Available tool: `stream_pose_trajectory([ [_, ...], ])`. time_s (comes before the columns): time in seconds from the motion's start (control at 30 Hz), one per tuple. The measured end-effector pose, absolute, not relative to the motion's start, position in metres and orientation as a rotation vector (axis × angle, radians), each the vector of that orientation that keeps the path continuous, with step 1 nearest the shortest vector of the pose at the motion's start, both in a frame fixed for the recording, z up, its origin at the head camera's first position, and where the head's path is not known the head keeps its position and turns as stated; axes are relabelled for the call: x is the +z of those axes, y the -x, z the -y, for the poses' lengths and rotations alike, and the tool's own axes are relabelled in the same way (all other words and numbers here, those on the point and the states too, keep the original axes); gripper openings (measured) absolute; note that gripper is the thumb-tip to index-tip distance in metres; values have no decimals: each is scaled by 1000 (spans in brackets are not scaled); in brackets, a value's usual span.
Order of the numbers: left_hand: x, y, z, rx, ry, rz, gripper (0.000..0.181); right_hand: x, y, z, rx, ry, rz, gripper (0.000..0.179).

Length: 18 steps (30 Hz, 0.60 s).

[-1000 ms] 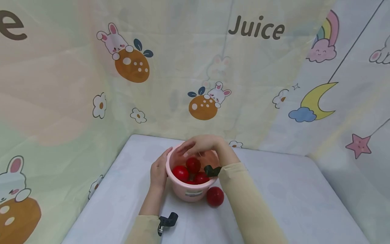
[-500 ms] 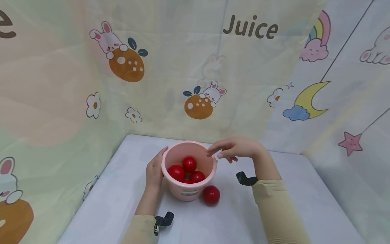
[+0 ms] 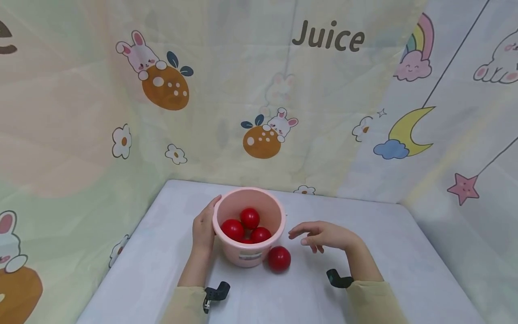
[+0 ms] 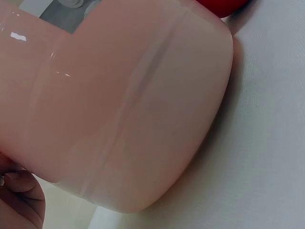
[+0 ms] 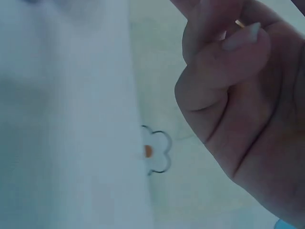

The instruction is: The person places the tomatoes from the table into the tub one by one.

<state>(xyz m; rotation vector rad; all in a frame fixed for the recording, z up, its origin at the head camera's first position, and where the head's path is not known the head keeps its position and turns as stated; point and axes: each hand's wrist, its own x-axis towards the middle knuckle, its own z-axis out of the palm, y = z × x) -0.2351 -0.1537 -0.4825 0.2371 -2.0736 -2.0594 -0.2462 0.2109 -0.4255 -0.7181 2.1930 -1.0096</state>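
Note:
A pink plastic bucket (image 3: pixel 249 252) stands on the table with several shiny red balls (image 3: pixel 249 218) inside. My left hand (image 3: pixel 203 229) grips its left side, fingertips up at the rim. The left wrist view is mostly filled by the bucket's wall (image 4: pixel 119 95), with part of the left hand (image 4: pixel 21 198) at the lower left corner. One more red ball (image 3: pixel 279 259) lies on the table against the bucket's front right. To the right of that ball, my right hand (image 3: pixel 329 236) hovers with loosely bent fingers and nothing in them.
The white-covered table (image 3: pixel 360 225) reaches back to a printed cloth wall (image 3: pixel 218 90), with more cloth at both sides. A black wrist camera (image 3: pixel 216 292) sits on the left wrist, another black camera (image 3: pixel 339 279) on the right.
My right hand has come out of the bucket, moved right, then down toward the table. The left hand stays on the bucket. The head view has shifted slightly.

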Motion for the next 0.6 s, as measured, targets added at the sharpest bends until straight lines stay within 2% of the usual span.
stream_pose_trajectory([
  [0.27,-481,235,154,-2065,-247,2075,50,-471,232,-199,-1055,519,-2179,56],
  [0.6,-480,234,153,-2067,-242,2068,42,-495,224,-190,-1117,429,-2192,56],
])
